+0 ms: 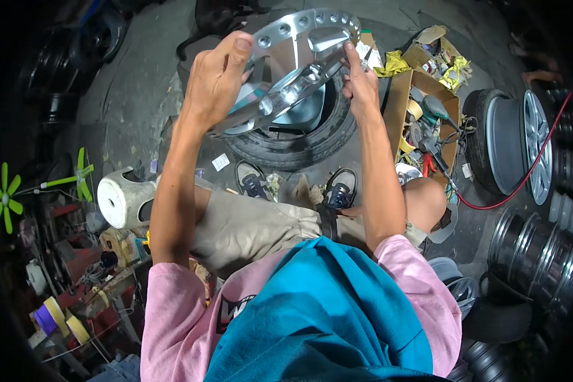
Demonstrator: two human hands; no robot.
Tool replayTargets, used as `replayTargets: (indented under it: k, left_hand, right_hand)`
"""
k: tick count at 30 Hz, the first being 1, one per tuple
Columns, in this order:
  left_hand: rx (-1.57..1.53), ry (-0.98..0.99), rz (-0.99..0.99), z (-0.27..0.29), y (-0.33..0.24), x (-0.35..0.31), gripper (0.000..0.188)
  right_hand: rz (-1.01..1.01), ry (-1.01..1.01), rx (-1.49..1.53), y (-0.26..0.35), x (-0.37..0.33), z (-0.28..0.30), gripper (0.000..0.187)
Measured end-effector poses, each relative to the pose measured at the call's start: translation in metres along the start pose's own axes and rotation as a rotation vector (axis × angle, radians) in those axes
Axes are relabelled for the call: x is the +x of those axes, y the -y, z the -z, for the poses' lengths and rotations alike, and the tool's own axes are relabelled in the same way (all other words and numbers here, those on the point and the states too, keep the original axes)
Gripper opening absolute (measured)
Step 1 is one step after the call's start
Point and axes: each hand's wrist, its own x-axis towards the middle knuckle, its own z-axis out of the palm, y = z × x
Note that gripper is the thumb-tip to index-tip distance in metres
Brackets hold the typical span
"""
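The left hand (218, 83) and right hand (363, 89) curl around opposite edges of a tilted silver alloy wheel part (291, 94), raised above the far tire (286, 155); smooth metal slipping under a thumb could drop it.

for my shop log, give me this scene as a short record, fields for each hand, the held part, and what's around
left hand: grips the silver wheel part at its left side
right hand: holds its right edge, thumb on the metal
held part: tilted, with round holes along the upper rim
behind it in view: black tyre, partly hidden
to the right: open cardboard box with a green power tool; red hose; chrome rims
to the left: green fan blades; purple tape roll
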Motion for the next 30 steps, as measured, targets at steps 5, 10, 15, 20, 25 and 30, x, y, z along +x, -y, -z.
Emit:
replayTargets:
  k: [5,10,15,20,25,30]
  left_hand:
    - [-0.002,0.049,-0.091,-0.004,-0.001,-0.018,0.064]
    - [-0.078,0.051,-0.157,0.000,0.000,-0.037,0.073]
    - [-0.179,0.001,-0.026,0.008,0.058,-0.049,0.092]
    - [-0.238,-0.003,0.013,0.026,0.099,-0.059,0.089]
    - [0.136,-0.064,0.145,0.038,0.096,-0.065,0.089]
    - [0.132,-0.109,0.017,0.041,0.035,-0.030,0.087]
  right_hand:
    - [-0.016,0.002,0.261,-0.010,0.002,0.002,0.035]
    - [0.120,-0.004,0.358,-0.020,-0.005,0.003,0.024]
    - [0.305,-0.031,0.163,0.011,0.006,-0.041,0.032]
    - [0.632,-0.066,-0.262,0.031,-0.004,-0.093,0.047]
    - [0.676,-0.006,-0.339,0.034,-0.016,-0.109,0.041]
    - [0.720,0.085,-0.384,0.029,-0.026,-0.125,0.032]
